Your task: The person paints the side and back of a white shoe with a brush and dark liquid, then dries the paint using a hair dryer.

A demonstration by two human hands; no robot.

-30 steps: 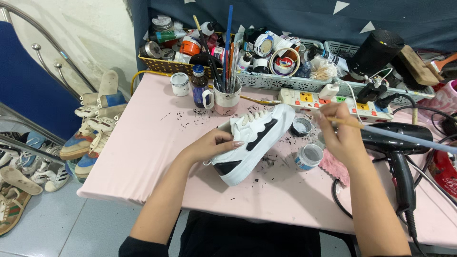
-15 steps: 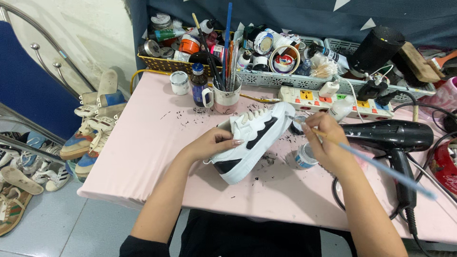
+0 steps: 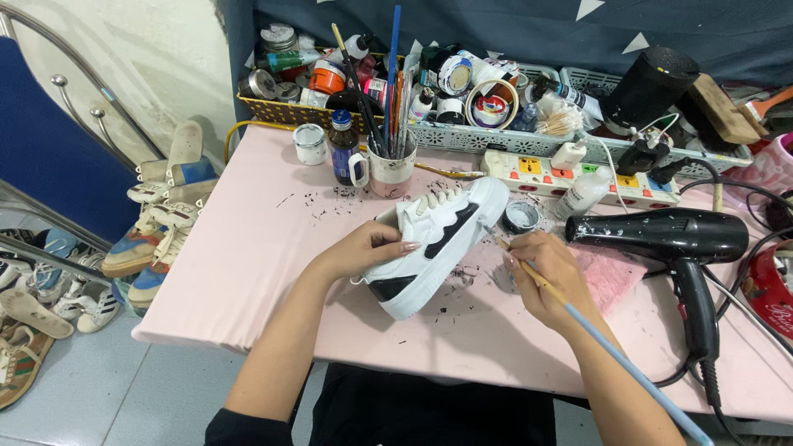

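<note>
Since a second ago the right hand has dropped from above the small paint pots down to the table just right of the sneaker, and the long brush handle now slants toward the lower right instead of pointing out over the hair dryer. The sneaker and the left hand have barely shifted.

The white sneaker with black panels lies on the pink table near its middle, toe toward the far right, heel toward the person. Black flecks of paint dot the table around it. Just behind the toe stands a small open paint pot, and behind that a white power strip with a small white bottle leaning on it. A black hair dryer lies to the right, its handle and cord running toward the near edge, with a pink cloth between it and the right hand. A mug of brushes and a dark bottle stand behind the shoe, and crowded baskets of jars and tape line the far edge. Pairs of shoes sit on a rack left of the table.

The left hand is loosely curled over the sneaker's heel opening, fingers resting on the white upper and steadying it. The right hand is closed around a thin blue-handled brush, pinched near the tip end, whose bristles meet the sole edge of the sneaker near the toe.
</note>
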